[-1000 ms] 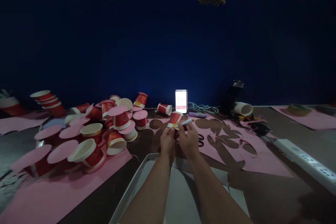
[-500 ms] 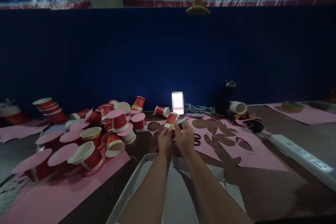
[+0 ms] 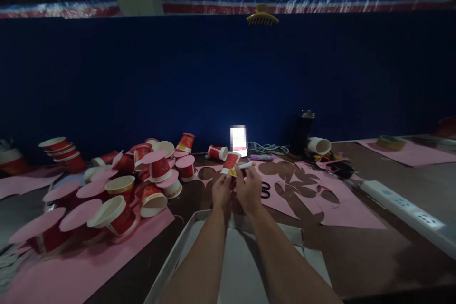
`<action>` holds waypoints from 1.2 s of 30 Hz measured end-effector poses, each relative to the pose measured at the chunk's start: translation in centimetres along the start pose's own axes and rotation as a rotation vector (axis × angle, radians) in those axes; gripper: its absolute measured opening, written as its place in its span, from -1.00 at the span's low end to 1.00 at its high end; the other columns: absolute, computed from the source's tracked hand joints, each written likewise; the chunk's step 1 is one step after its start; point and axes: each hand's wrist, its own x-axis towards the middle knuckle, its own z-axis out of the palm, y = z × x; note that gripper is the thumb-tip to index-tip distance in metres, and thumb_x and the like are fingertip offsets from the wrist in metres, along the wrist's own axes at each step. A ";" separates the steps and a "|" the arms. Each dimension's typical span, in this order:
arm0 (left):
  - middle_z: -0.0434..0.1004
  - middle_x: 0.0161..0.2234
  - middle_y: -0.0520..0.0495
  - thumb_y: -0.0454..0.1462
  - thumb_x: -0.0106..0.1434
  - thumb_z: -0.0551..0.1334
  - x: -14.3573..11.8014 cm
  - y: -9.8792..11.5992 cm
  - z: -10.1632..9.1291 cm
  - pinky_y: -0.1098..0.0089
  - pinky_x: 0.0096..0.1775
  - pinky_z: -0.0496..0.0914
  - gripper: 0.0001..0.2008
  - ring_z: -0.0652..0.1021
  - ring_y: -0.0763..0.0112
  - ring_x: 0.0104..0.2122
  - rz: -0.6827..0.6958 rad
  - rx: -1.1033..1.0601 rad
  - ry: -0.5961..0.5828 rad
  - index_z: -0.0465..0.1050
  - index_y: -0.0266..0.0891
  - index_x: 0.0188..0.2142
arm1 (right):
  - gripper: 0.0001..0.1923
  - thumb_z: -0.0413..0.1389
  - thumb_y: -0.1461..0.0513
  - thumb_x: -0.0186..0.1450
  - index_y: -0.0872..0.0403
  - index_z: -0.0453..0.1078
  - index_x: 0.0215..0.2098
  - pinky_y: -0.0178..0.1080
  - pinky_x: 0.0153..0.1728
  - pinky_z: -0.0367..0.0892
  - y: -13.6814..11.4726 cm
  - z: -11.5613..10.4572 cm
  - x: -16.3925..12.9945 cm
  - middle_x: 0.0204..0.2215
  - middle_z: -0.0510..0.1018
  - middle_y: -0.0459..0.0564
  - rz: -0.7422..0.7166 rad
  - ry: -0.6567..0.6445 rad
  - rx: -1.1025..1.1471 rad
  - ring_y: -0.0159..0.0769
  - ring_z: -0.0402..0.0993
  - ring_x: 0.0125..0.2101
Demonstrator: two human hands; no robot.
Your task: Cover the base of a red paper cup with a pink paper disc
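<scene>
My left hand (image 3: 222, 191) has its fingers closed on the lower end of a red and yellow paper cup (image 3: 231, 163), held tilted in front of the lit phone. Close beside it, my right hand (image 3: 249, 191) grips a white pen-like stick (image 3: 245, 165) with an orange-brown end pointing right. The stick lies against or just beside the cup; I cannot tell whether they touch. Black scissor handles (image 3: 265, 190) rest on pink paper to the right of my right hand. Under my forearms sits an open white cardboard box (image 3: 199, 213).
Red paper cups (image 3: 156, 166), many topped with pink discs, crowd the left. Cut pink paper (image 3: 349, 213), a purple marker (image 3: 261, 157), a coiled cable (image 3: 269, 148), a dark bottle (image 3: 302, 133) and a white power strip (image 3: 402, 204) lie right. A lit phone (image 3: 238, 140) stands ahead.
The view has shifted slightly, so most things sit a little further left. Both hands keep their hold on the cup and the stick, with little movement between them.
</scene>
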 end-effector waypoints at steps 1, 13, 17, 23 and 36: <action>0.41 -0.62 0.06 -0.20 -0.08 0.36 0.0 0.1 0.0 0.51 -0.47 0.29 -0.81 0.40 0.56 -0.60 0.000 0.005 0.003 0.46 -0.30 -0.53 | -0.74 -0.04 0.12 0.34 0.09 0.41 -0.31 -0.17 -0.20 0.26 0.1 0.1 0.0 -0.35 0.52 0.06 -0.001 -0.003 -0.012 -0.22 0.42 -0.28; 0.42 -0.60 0.05 -0.15 -0.16 0.42 0.0 0.4 0.0 0.48 -0.43 0.33 -0.70 0.43 0.54 -0.56 0.020 -0.038 0.027 0.47 -0.33 -0.52 | -0.72 -0.05 0.12 0.35 0.11 0.41 -0.32 -0.18 -0.21 0.24 -0.2 0.1 -0.1 -0.34 0.52 0.07 0.014 0.018 -0.079 -0.21 0.42 -0.30; 0.49 -0.54 0.01 -0.21 -0.19 0.44 0.2 0.4 -0.1 0.43 -0.38 0.37 -0.70 0.47 0.49 -0.52 -0.006 -0.135 0.019 0.46 -0.34 -0.50 | -0.71 -0.07 0.11 0.36 0.10 0.41 -0.27 -0.19 -0.19 0.24 -0.1 0.2 -0.2 -0.31 0.53 0.07 0.016 0.034 -0.063 -0.23 0.42 -0.27; 0.51 -0.50 -0.03 -0.36 -0.02 0.31 0.8 0.1 -0.6 0.46 -0.39 0.38 -0.89 0.49 0.52 -0.53 -0.116 -0.336 0.042 0.44 -0.35 -0.45 | -0.69 -0.08 0.09 0.35 0.11 0.39 -0.36 -0.16 -0.22 0.25 -0.1 0.3 -0.2 -0.36 0.52 0.09 0.038 0.036 -0.101 -0.18 0.42 -0.29; 0.49 -0.51 -0.01 -0.35 -0.03 0.33 0.2 0.6 -0.2 0.43 -0.37 0.37 -0.87 0.48 0.50 -0.52 -0.092 -0.298 0.019 0.45 -0.36 -0.44 | -0.69 -0.07 0.09 0.35 0.11 0.41 -0.29 -0.13 -0.17 0.27 -0.2 0.3 -0.2 -0.32 0.52 0.10 0.048 0.038 -0.005 -0.19 0.43 -0.25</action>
